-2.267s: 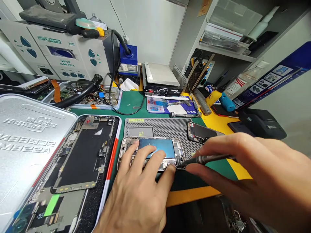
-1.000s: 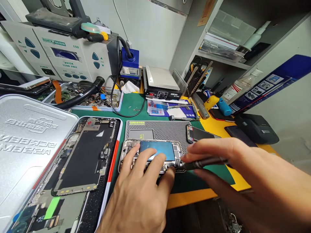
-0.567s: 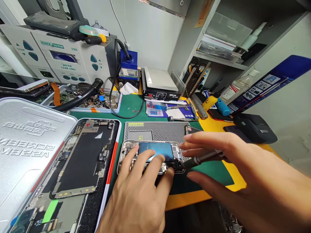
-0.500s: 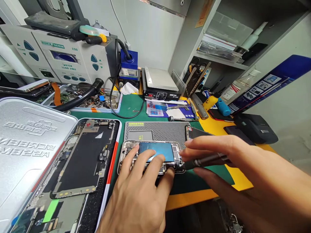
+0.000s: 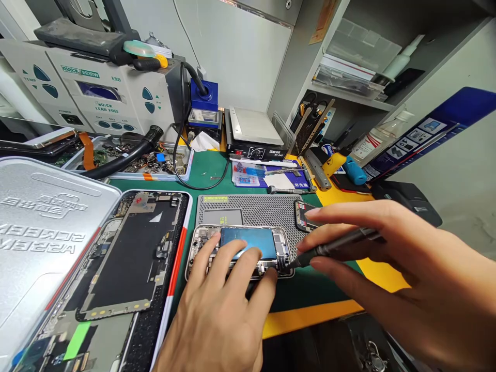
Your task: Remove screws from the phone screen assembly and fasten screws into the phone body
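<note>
An opened phone with a blue battery lies inside-up at the near edge of a grey perforated pad. My left hand rests over the phone, its bent fingers on the inside and its thumb near the front edge, holding it. My right hand is closed on a dark, pen-like screwdriver, pinched between thumb and fingers. The tool slants down to the left, its tip at the phone's near right corner. Whether the tip sits on a screw cannot be made out.
At left lies an open case with phone parts. Behind are a hot-air station, a tray of boards and a heating plate. Another small phone part lies beyond my right hand. A green mat covers the bench.
My right hand has tilted the screwdriver more steeply, its back end now higher. More of the part beyond the right hand shows. My left hand stays on the phone.
</note>
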Demonstrator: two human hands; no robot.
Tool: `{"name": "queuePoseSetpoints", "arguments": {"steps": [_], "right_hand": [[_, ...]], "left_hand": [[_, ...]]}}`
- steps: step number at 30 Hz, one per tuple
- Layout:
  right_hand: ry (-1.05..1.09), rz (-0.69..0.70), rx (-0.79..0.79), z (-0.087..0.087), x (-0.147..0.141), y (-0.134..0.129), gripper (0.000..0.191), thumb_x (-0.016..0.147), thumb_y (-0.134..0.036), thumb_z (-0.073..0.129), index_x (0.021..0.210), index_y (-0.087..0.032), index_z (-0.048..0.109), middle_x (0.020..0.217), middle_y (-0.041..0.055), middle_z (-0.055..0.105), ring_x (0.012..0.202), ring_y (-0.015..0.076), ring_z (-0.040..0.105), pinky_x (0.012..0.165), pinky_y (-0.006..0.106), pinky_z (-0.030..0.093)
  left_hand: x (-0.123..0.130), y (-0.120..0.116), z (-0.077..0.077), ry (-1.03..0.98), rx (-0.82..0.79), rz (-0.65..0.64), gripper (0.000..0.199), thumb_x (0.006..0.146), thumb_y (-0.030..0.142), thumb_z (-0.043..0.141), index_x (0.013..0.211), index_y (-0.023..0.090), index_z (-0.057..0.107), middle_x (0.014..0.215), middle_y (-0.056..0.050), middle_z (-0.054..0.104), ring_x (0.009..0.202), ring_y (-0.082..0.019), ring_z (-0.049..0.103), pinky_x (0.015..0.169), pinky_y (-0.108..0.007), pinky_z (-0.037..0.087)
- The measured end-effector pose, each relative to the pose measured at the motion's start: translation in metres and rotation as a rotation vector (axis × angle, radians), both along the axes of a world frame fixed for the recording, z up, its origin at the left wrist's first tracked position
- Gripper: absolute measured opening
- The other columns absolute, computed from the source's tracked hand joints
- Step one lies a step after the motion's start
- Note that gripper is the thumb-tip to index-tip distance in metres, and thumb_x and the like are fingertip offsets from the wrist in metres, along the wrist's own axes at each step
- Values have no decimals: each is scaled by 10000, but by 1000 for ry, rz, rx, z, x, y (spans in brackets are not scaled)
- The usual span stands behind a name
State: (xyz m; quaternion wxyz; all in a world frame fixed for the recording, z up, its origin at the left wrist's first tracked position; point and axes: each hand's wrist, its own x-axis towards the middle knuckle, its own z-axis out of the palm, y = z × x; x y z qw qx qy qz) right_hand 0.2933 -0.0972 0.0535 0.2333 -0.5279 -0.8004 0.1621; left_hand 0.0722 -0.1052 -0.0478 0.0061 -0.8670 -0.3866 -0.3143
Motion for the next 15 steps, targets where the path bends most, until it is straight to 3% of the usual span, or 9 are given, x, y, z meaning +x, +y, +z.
{"name": "queuePoseSetpoints", "arguments": {"steps": [5, 8, 11, 15], "right_hand": [[488, -206, -267, -5, 5, 7, 384, 892, -362, 778, 1227, -350, 591, 968, -1, 806, 749, 181, 792, 683, 228, 672], [732, -288, -450, -18, 14, 10, 420, 872, -371, 805, 1219, -298, 580, 972, 28, 807, 780, 197, 793, 755, 294, 686], [840, -291, -529, -28, 21, 11, 450, 871, -329, 811, 1242, -302, 557, 1009, 34, 806, 808, 213, 792, 807, 372, 690], [878, -288, -556, -30, 21, 11, 485, 850, -323, 829, 1247, -288, 552, 1016, 46, 807, 769, 222, 795, 789, 376, 691]], "left_hand": [[1, 0, -7, -50, -5, 11, 302, 934, 96, 500, 1128, 157, 723, 1121, -102, 728, 1108, -328, 667, 1057, -649, 507], [3, 0, -5, -112, -6, 20, 230, 950, 119, 551, 1114, 150, 708, 1128, -84, 738, 1135, -322, 658, 1080, -629, 486], [5, 0, 1, -220, 13, 43, 158, 946, 119, 597, 1057, 154, 704, 1107, -61, 748, 1142, -297, 650, 1115, -593, 449], [9, 0, 9, -355, 38, 57, 82, 924, 137, 648, 981, 162, 702, 984, -36, 750, 1032, -254, 661, 1110, -550, 434]]}}
